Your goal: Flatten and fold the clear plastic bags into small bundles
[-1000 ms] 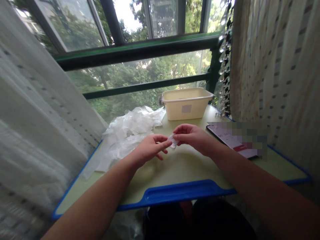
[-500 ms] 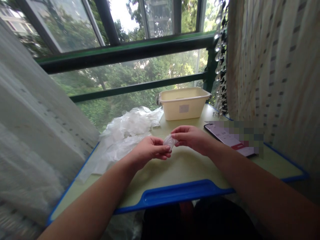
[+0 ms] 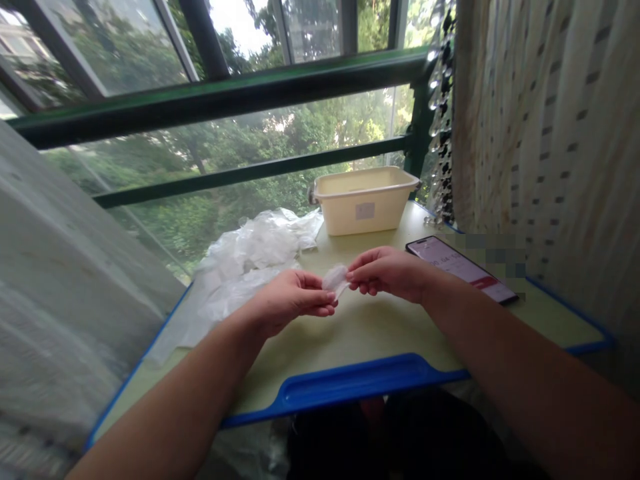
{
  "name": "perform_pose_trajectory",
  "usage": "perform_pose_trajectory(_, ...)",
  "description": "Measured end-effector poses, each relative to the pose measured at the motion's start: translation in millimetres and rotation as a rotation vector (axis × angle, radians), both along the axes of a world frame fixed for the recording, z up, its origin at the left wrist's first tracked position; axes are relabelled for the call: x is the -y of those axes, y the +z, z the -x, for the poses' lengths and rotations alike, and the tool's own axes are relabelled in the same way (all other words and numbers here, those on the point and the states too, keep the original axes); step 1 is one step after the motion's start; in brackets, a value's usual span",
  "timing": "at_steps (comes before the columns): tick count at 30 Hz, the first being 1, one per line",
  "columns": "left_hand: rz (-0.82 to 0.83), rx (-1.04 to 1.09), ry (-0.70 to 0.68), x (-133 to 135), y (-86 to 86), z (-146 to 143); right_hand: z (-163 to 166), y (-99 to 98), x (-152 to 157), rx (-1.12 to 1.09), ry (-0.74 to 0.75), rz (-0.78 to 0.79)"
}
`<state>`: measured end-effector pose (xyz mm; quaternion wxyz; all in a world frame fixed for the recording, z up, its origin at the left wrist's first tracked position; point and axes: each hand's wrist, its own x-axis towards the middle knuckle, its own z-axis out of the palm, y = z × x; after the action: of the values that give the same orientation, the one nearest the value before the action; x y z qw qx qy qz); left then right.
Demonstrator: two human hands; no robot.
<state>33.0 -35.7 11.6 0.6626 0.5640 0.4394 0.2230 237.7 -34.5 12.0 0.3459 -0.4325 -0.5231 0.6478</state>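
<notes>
Between my hands, above the middle of the table, is a small crumpled piece of thin translucent white plastic [image 3: 336,280], which looks like a folded plastic bag. My left hand [image 3: 296,297] pinches its left and lower edge between thumb and fingers. The fingertips of my right hand [image 3: 383,273] are closed on its right edge. Behind and left of my left hand lies a loose heap of clear white plastic bags [image 3: 255,247] that spreads toward the table's left edge.
A cream plastic bin [image 3: 367,203] with a small label stands at the back of the pale green table [image 3: 370,333]. To the right lies a phone [image 3: 463,267] with its screen lit. A blue tray groove [image 3: 355,383] runs along the front edge. Curtains [image 3: 540,133] hang at both sides.
My right hand has turned slightly, and the plastic between my hands looks flatter and more spread out. The camera view has shifted a little. The heap and bin stay in place.
</notes>
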Motion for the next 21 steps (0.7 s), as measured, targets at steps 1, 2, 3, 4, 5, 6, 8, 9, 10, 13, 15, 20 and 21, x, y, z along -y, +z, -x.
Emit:
perform_pose_trajectory(1,0.001,-0.012,-0.011,0.5,0.7,0.5,-0.7,0.4,-0.1,0.006,-0.001,0.011)
perform_pose_trajectory(2,0.000,-0.019,-0.020,0.9,1.6,1.4,-1.3,0.8,-0.1,0.010,0.001,0.018)
perform_pose_trajectory(3,-0.001,-0.026,-0.032,1.3,2.7,2.5,-1.6,1.0,-0.1,0.012,0.008,0.024)
perform_pose_trajectory(4,-0.001,-0.035,-0.050,1.7,4.2,3.8,-1.7,1.0,0.0,0.016,0.019,0.029)
perform_pose_trajectory(5,0.002,-0.049,-0.074,2.0,6.0,5.2,-1.6,0.9,0.0,0.023,0.030,0.035)
perform_pose_trajectory(6,0.005,-0.070,-0.102,2.3,8.0,6.5,-1.4,0.5,0.0,0.032,0.039,0.037)
perform_pose_trajectory(8,-0.010,-0.125,-0.128,2.7,12.0,8.5,-0.9,-0.8,-0.1,0.050,0.047,0.031)
perform_pose_trajectory(9,-0.037,-0.149,-0.110,2.8,13.4,8.7,-0.6,-1.6,-0.2,0.057,0.048,0.024)
perform_pose_trajectory(10,-0.080,-0.167,-0.076,2.9,14.1,8.5,-0.3,-2.2,-0.1,0.062,0.053,0.013)
perform_pose_trajectory(13,-0.240,-0.185,0.015,2.6,11.6,4.9,0.7,-2.4,1.0,0.082,0.096,-0.015)
perform_pose_trajectory(15,-0.295,-0.188,0.010,2.2,7.5,1.8,1.3,-0.9,2.5,0.115,0.110,-0.030)
perform_pose_trajectory(20,-0.274,-0.175,0.011,0.7,0.4,-2.4,0.5,3.0,3.8,0.232,0.134,-0.062)
perform_pose_trajectory(21,-0.273,-0.178,0.021,0.7,0.3,-2.7,0.1,3.0,3.5,0.257,0.133,-0.067)
